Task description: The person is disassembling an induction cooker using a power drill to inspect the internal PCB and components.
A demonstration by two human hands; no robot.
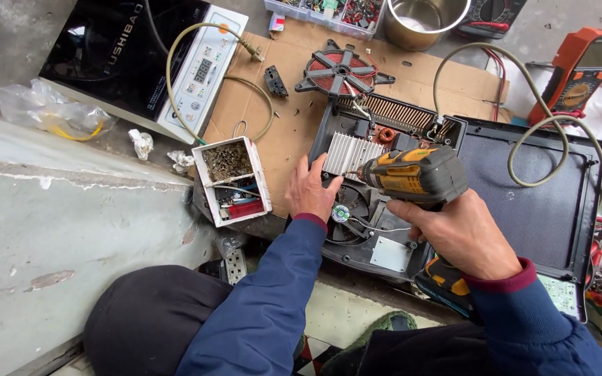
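Opened induction cooker base [384,237]: on cardboard sheet [280,118], internals exposed. Cordless driver [412,174]: right hand [465,233] wrapped fully round its grip, bit at finned heatsink [353,154]. Left hand [311,191]: flat, fingers spread, pressing the base's edge beside the heatsink, holding nothing.

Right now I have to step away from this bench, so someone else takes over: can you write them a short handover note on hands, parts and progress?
Left hand: flat on the edge of the opened cooker base, beside the finned heatsink, steadying it.
Right hand: grips the yellow-black cordless driver, bit tip at the heatsink's right edge.
Parts: the coil disc lies lifted out on the cardboard; the black top panel lies beside the base; white box of small parts to the left.
Done: case opened, coil out.
Left: whether the screw is going in or out cannot be told; the base remains open.
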